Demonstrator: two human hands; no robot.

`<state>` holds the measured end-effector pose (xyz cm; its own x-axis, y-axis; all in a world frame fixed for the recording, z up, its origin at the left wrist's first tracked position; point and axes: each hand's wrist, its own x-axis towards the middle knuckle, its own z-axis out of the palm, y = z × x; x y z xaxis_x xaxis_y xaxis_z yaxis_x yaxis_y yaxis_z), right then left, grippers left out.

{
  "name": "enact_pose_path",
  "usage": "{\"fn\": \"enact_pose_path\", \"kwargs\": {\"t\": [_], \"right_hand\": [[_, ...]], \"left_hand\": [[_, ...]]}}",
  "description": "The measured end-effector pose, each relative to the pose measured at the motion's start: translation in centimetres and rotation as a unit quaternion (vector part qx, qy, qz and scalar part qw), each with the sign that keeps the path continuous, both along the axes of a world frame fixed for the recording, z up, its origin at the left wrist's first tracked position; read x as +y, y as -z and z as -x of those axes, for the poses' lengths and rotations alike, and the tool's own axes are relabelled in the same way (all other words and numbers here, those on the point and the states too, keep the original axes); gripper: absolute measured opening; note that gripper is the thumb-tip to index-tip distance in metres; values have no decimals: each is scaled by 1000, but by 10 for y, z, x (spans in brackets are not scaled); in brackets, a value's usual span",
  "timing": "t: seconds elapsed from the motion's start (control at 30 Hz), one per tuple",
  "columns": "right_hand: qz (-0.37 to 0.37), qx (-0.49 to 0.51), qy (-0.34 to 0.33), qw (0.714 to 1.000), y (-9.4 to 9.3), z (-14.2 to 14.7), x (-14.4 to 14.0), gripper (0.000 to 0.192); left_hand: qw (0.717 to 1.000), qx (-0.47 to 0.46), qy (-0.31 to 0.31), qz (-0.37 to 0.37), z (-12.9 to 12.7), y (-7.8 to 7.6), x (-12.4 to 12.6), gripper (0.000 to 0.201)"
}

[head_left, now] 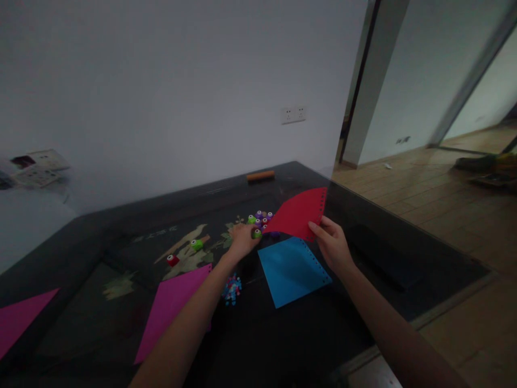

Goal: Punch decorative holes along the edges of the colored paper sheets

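Right hand (333,245) pinches the red sheet (299,214) by its punched edge, lifted at frame centre; left hand (242,240) closes on a green punch (257,234). Best to keep the sheet taut and seat its edge squarely in the punch. One red, one blue sheet (291,270), two magenta sheets (173,307); roughly nine small punches (262,218).

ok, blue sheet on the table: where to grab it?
Take the blue sheet at its near corner, coming from the person's side. It lies flat on the dark table, so a fingertip likely has to lift that corner first. The punched right edge looks weaker, and the right hand with the red sheet hangs over the far corner.
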<state>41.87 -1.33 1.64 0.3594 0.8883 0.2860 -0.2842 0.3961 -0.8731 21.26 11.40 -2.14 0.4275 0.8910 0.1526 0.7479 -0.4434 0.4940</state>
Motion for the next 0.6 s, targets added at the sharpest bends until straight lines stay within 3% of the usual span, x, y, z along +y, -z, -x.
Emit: {"fn": "enact_pose_path", "kwargs": {"t": [0.2, 0.3, 0.37, 0.43, 0.5, 0.57, 0.6], "right_hand": [[4, 21, -14, 1000, -6, 2, -3, 29], [9, 29, -32, 999, -9, 5, -6, 29], [14, 32, -59, 998, -9, 7, -8, 28], [22, 22, -93, 995, -8, 8, -9, 29], [33, 4, -126, 992, -5, 8, -10, 29], [49, -12, -153, 987, -2, 8, -11, 29], [58, -17, -164, 985, -2, 8, -11, 29]], "left_hand": [[999, -30, 3, -11, 8, 0, -1, 37], [993, -120, -17, -14, 18, -5, -9, 35], [973, -222, -27, 62, 22, -10, -20, 24], [916, -341, -4, 211, 25, -16, -34, 25], [828, -426, 22, 364, 26, -22, -46, 37], [756, -456, 35, 468, 27, -29, -56, 48], [737, -465, 37, 489, 28, -33, -59, 50]]}}
